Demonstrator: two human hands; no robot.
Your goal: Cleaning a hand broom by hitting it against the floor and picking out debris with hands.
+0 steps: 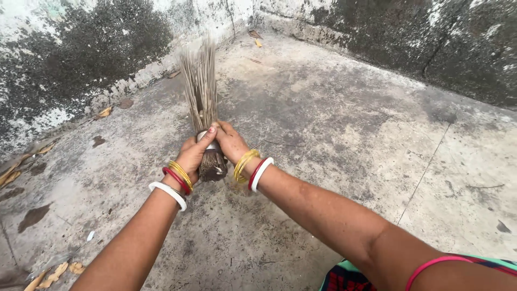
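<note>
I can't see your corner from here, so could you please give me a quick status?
Left hand and right hand both gripping stick broom near its bound base, bristles up. Dry leaves on concrete floor.

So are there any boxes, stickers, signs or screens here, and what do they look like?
None in view. Only both hands, left hand and right hand, gripping a stick broom over a bare concrete floor, with stained walls and dry leaves.

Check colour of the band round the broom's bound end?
Silvery grey band on the broom, gripped by left hand and right hand; head view.
</note>
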